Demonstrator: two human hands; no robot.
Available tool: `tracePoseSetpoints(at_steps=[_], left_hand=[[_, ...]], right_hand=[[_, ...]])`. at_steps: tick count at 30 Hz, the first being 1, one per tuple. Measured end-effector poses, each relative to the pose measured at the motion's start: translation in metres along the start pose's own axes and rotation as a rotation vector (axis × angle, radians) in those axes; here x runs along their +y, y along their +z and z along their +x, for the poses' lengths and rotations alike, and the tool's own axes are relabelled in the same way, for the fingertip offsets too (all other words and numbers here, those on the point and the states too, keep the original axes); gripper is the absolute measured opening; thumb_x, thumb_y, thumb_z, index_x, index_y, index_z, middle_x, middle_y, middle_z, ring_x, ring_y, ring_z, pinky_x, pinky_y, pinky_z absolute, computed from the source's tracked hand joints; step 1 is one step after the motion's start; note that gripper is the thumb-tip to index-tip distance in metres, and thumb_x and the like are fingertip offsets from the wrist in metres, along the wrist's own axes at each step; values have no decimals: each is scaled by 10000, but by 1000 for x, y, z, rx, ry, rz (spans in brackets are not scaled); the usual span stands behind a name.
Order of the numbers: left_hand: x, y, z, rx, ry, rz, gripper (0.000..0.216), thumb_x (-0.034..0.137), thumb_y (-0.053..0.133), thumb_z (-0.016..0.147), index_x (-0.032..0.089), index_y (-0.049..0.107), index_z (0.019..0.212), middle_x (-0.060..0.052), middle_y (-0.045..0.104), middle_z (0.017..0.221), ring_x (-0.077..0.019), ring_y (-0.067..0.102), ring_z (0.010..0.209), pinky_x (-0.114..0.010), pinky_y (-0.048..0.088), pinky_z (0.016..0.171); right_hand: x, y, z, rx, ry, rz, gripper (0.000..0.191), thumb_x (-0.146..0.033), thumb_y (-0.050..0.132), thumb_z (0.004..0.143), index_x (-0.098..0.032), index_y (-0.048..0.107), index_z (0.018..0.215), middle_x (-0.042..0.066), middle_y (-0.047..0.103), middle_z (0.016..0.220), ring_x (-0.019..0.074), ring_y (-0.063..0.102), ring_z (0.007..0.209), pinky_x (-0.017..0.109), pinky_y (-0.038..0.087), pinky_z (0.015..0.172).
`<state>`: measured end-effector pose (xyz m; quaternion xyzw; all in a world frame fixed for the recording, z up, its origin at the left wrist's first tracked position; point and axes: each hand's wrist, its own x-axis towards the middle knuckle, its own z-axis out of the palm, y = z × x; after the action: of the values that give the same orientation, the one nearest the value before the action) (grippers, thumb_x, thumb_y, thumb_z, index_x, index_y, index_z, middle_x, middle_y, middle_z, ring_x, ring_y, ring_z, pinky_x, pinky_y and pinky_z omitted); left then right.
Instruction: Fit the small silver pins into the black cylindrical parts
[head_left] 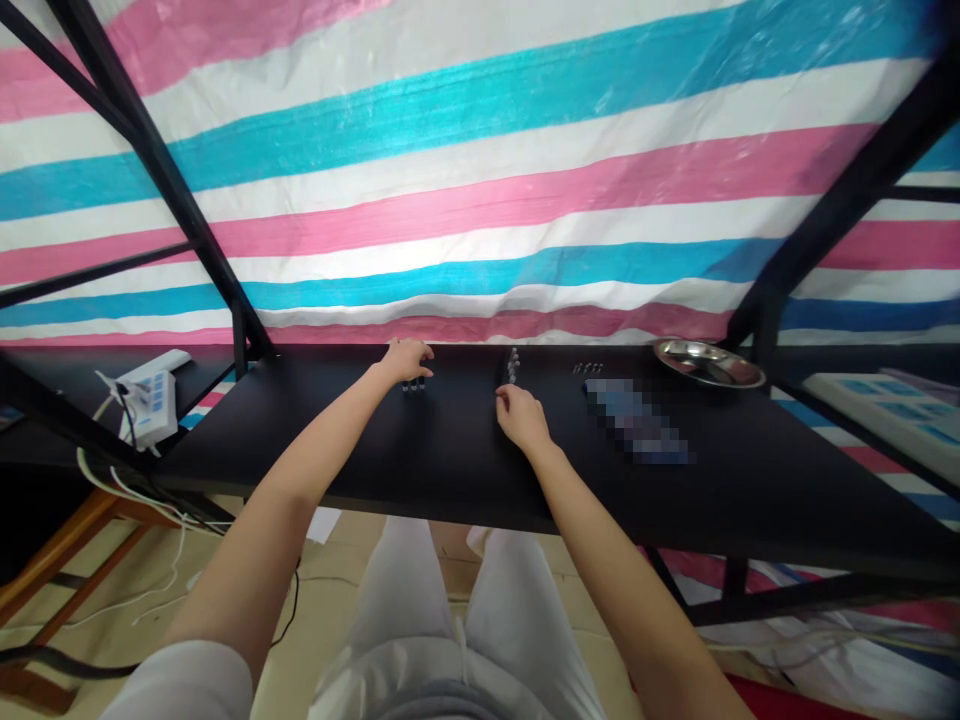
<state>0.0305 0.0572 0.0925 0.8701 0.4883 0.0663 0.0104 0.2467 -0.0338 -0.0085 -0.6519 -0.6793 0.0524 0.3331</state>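
My left hand (407, 361) is at the far part of the black table, thumb and finger apart. Just below it stand several small dark pieces with silvery ends (413, 386), partly covered by the hand. To the right, the fingers of my right hand (524, 416) are curled together. They are at the near end of a row of small shiny metal pieces (513, 364) beside a dark strip. What these fingers grip is hidden. Farther right lie several thin, screw-like metal pieces (587, 368).
A shiny round metal plate (709, 372) sits at the back right. Nearer lies a pixelated bluish oblong (636, 420). The black table (450, 470) has dark metal frames at both sides. A white power strip (154, 405) with cables is on the left; striped sheeting (480, 210) hangs behind.
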Motion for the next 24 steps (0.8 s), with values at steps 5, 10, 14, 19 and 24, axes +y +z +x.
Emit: tracePoseSetpoints(at_steps=[5,10,14,19,24], left_hand=[[41,9,-1,127,169,-17,421,322,534,815,191,507,1214,-104,593,1135,-247,494,1089,-378,316,919],[87,47,6,99,199,-16,522,302,437,868,210,316,1367,-126,543,1182,-260,503,1067,-382,364,868],[106,73,16,73,120,-15,555,251,398,880,224,220,1405,-137,519,1188,-274,500,1056,-404,384,840],[110,85,30,131,81,-39,434,216,408,877,218,403,1311,-129,538,1139,-262,506,1030,-392,391,833],[103,85,21,261,71,-117,237,208,436,866,163,613,1015,-100,605,986,-215,545,938,-329,410,810]], right_hand=[[2,4,-1,-64,136,-183,407,-291,391,853,-141,500,1215,162,458,1300,305,372,1203,495,311,947],[5,10,1,-164,215,-253,516,-372,311,893,-123,387,1338,160,294,1434,314,214,1320,531,166,1034],[8,12,5,-202,240,-268,550,-405,264,899,-133,355,1367,138,267,1453,307,180,1338,518,126,1053],[9,12,6,-192,236,-278,554,-413,253,895,-149,352,1372,130,264,1456,298,176,1342,525,115,1054],[8,12,8,-214,251,-281,566,-425,220,898,-161,325,1388,115,237,1468,297,150,1350,539,93,1055]])
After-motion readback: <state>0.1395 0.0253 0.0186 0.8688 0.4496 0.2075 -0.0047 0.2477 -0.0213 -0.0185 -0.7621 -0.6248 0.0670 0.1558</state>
